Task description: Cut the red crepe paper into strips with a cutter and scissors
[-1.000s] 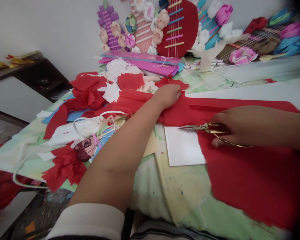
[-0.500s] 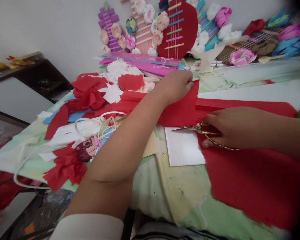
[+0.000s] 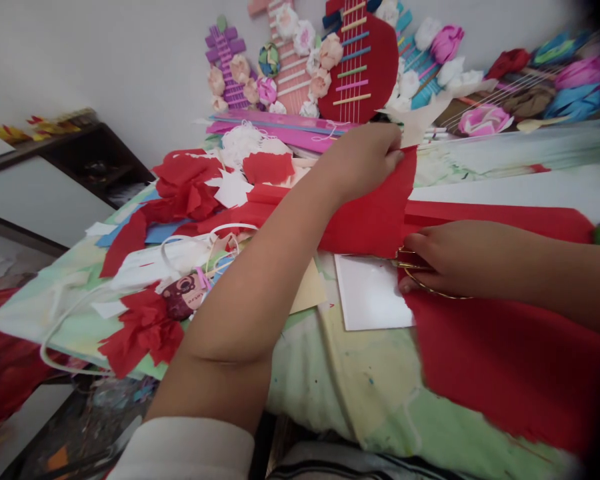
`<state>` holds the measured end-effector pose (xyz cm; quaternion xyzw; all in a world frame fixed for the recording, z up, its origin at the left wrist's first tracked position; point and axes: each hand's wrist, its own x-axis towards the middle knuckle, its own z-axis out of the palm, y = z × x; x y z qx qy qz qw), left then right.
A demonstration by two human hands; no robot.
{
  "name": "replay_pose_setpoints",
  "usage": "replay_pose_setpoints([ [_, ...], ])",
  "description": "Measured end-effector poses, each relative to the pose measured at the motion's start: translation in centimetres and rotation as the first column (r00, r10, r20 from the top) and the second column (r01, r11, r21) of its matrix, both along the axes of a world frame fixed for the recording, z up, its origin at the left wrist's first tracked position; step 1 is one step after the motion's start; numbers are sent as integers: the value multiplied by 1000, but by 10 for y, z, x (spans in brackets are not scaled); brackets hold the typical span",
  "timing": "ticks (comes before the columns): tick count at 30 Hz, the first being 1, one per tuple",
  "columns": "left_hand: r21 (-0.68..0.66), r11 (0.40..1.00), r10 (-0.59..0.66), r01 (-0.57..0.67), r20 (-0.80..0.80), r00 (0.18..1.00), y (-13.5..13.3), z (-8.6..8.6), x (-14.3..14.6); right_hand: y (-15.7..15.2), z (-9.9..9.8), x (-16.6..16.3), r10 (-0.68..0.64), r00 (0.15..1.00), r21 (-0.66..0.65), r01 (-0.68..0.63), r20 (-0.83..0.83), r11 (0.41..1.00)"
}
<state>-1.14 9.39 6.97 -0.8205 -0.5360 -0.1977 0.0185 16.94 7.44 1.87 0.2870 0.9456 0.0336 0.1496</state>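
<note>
My left hand (image 3: 373,157) pinches the upper corner of a red crepe paper piece (image 3: 370,220) and holds it up off the table. Gold-handled scissors (image 3: 405,260) are in my right hand (image 3: 455,257), with the fingers through the loops. Their blades point left along the lower edge of the raised paper, mostly hidden by it. A larger red paper sheet (image 3: 510,367) hangs below my right hand toward the table's front edge. Beneath the scissors lies a white card (image 3: 373,300).
Red paper scraps (image 3: 145,330), a white cord (image 3: 45,340) and a dark red printed pouch (image 3: 184,293) lie on the left. Paper-flower-decorated instrument shapes, including a red one (image 3: 375,73), lean on the back wall. A dark shelf (image 3: 95,153) stands at left.
My left hand has lifted up and to the right with the paper corner. The scissor blades, plainly visible before, are now mostly covered by the paper. The view has shifted slightly.
</note>
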Motion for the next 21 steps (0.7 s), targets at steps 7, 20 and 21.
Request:
replay_pose_setpoints([
  [7,-21,996,83,-83,-15,996,24,-27,-17,-2,5,-2,-90,991,1,90,96,996],
  [20,-43,995,85,-89,-83,993,43,-68,-25,5,3,3,-82,992,-21,84,100,996],
  [21,-42,995,84,-88,-86,993,43,-70,-25,5,3,3,-84,992,-23,86,93,996],
])
